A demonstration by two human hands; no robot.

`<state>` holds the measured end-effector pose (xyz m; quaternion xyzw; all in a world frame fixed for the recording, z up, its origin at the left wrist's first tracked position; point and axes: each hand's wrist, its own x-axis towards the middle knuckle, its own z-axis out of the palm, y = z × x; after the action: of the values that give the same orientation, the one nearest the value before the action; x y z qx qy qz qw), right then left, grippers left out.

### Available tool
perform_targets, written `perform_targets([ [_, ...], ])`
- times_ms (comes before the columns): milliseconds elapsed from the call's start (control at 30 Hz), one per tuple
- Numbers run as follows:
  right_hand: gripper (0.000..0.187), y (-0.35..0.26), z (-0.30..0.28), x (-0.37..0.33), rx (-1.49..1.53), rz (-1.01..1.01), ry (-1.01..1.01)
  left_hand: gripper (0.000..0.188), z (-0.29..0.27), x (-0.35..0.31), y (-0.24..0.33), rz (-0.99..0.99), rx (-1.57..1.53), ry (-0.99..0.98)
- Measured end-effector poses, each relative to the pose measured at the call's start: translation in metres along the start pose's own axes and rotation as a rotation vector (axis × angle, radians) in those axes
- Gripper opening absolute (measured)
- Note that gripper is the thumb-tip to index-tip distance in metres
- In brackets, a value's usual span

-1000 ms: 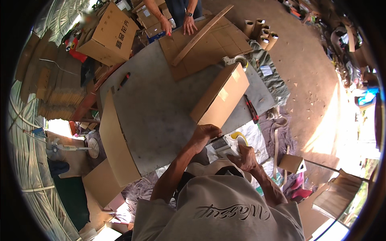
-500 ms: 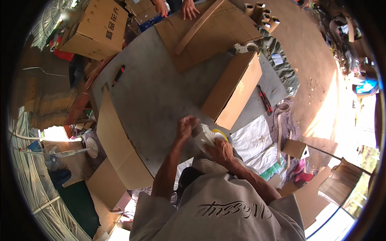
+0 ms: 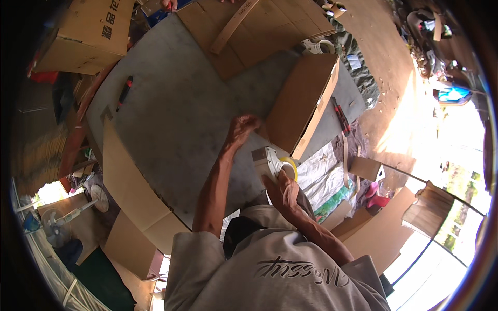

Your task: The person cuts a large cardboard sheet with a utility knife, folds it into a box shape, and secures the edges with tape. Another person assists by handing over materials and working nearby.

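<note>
My right hand (image 3: 282, 192) grips a white tape dispenser (image 3: 273, 165) with a roll of yellowish tape, just off the near end of a cardboard box (image 3: 296, 106). That long, narrow box rests on the grey tabletop (image 3: 176, 98). To the left of the box's near corner is my left hand (image 3: 245, 128), its fingers closed and slightly blurred. A faint see-through strip shows beside those fingers, but what they pinch is too blurred to make out. A second tape dispenser (image 3: 314, 46) lies beyond the box, and a red and black utility knife (image 3: 341, 116) lies to its right.
Another utility knife (image 3: 124, 93) lies at the table's left. An open cardboard piece (image 3: 132, 166) stands along the near left edge. Across the table, a flat cardboard sheet (image 3: 270, 31) bears a wooden strip (image 3: 233, 27); another person's hand (image 3: 169, 5) is beyond. A large carton (image 3: 85, 39) stands far left.
My left hand has moved away from the dispenser, forward toward the box's near corner. The dispenser has stayed in my right hand. The whole view has shifted, and the other person's hands are now mostly out of it.
</note>
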<state>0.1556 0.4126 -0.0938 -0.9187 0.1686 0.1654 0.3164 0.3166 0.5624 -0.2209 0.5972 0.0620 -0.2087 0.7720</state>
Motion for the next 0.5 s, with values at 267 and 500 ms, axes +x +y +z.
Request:
perform_targets([
  [267, 0.045, -0.005, 0.017, 0.012, 0.037, 0.124, 0.028, 0.016, 0.006, 0.041, -0.025, 0.112, 0.074, -0.149],
  [500, 0.045, 0.005, 0.031, 0.015, 0.016, 0.168, 0.095, 0.049, 0.055, 0.04, -0.035, 0.232, 0.078, 0.074],
])
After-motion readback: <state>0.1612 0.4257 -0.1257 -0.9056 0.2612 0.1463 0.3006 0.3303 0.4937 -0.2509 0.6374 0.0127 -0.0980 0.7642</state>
